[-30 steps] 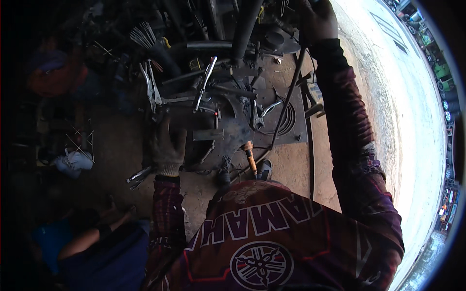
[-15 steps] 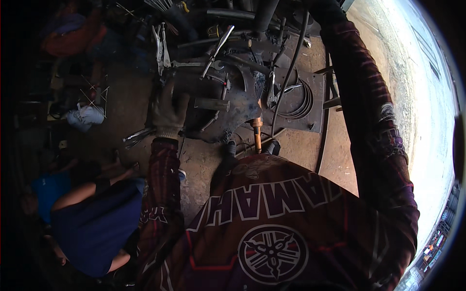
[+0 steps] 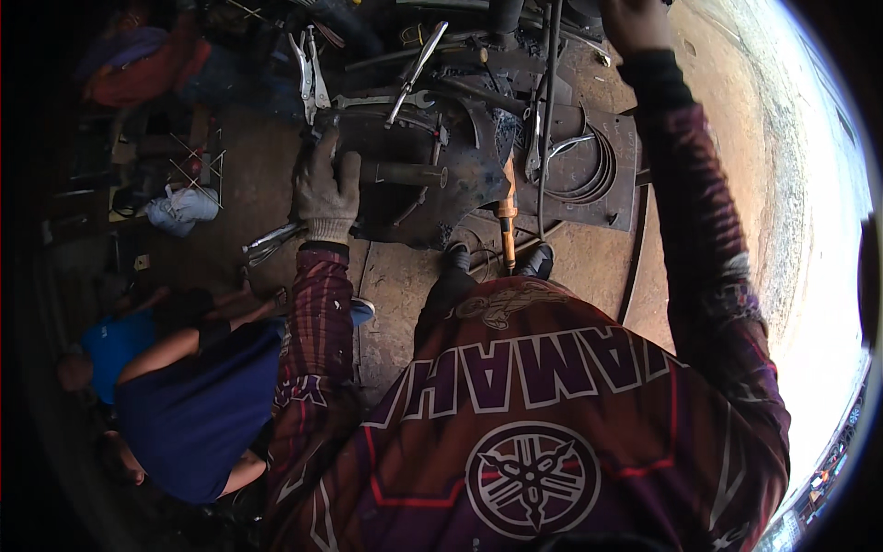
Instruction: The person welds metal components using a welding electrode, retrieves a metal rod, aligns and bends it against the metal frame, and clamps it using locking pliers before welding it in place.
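My left hand (image 3: 328,191), in a grey knit glove, is at the left side of a dark steel workbench (image 3: 386,221). Its thumb and forefinger stand apart, with the other fingers partly hidden. Just right of the thumb lies a short steel tube (image 3: 409,175). Beyond the hand are locking pliers (image 3: 313,78), an open-ended wrench (image 3: 382,99) and a second pair of bright pliers (image 3: 418,74). My right hand (image 3: 636,26), bare, reaches to the upper edge. Its fingers are cut off or dark, so whatever they hold cannot be made out.
A black cable (image 3: 549,101) crosses the bench near a coil of metal strip (image 3: 602,175) and more pliers (image 3: 533,147). An orange tool handle (image 3: 508,216) juts toward my feet. At left, a person in a dark blue shirt (image 3: 198,405) sits near another in bright blue (image 3: 120,354).
My left hand has gone from a blurred spread to a steadier pose near the tube. The right hand has come further into view, and the scene has shifted slightly right.
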`<state>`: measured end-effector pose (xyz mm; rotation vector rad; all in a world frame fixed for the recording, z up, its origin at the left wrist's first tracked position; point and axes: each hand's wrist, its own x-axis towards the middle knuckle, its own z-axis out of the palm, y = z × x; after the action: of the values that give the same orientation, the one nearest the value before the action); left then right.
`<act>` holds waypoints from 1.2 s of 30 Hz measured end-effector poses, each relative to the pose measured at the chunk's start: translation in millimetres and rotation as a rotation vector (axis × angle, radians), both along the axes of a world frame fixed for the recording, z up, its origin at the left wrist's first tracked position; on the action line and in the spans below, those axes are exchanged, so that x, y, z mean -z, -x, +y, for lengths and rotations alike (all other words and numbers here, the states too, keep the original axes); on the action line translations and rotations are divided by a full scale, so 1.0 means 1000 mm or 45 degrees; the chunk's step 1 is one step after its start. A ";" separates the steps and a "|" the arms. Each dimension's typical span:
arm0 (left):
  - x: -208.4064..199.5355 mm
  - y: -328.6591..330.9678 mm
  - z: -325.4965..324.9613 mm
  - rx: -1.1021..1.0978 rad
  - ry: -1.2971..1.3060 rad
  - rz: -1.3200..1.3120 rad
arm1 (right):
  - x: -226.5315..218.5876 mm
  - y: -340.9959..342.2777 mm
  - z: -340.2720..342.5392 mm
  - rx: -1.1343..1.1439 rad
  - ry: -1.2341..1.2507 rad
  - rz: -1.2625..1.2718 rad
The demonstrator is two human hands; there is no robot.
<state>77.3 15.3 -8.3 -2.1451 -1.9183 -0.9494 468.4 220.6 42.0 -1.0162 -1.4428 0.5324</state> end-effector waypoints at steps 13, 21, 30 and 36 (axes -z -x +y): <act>-0.031 -0.021 0.024 -0.009 -0.196 0.534 | 0.182 -0.047 -0.268 0.101 0.955 -0.150; -0.028 -0.017 0.050 0.098 -0.014 0.582 | 0.131 -0.035 -0.187 0.076 0.625 -0.020; -0.033 -0.019 0.042 -0.012 0.052 0.471 | -0.034 -0.007 0.031 -0.261 0.329 0.664; -0.042 -0.014 0.038 0.027 0.040 0.388 | -0.037 0.016 0.077 -0.347 0.183 0.434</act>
<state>90.9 53.0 33.8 -2.1806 -1.7762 -0.5572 451.9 297.7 78.7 -0.7956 -1.2545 0.9713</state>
